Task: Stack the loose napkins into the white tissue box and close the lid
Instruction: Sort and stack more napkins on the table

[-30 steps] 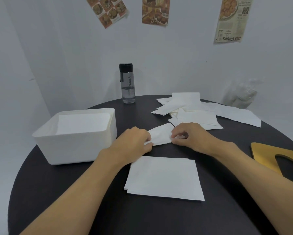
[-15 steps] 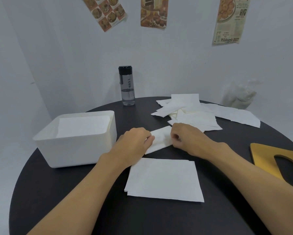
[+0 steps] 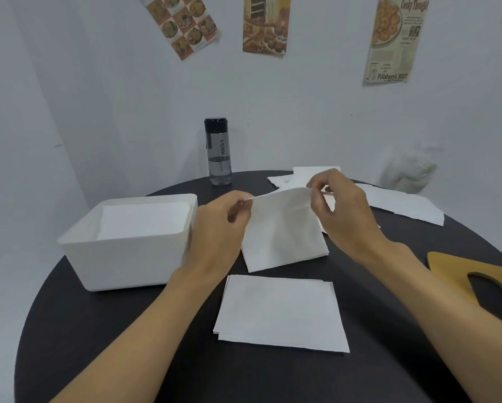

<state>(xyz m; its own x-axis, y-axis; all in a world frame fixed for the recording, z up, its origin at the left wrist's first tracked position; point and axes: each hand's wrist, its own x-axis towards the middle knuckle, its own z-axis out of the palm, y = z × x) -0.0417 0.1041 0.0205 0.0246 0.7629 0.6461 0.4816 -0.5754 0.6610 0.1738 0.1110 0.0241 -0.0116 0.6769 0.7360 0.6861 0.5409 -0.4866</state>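
napkin now lifted off table | left fingers, right fingers pinch top corners

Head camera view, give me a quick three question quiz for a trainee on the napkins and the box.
1. True or false: the white tissue box has its lid on.
2. The raised napkin is held by: A) left hand only, B) right hand only, C) both hands.
3. What stands upright on the table beyond the box?
Key: 1 false, it is open with napkins inside. 2 C, the left hand and right hand each pinch a top corner. 3 the bottle.
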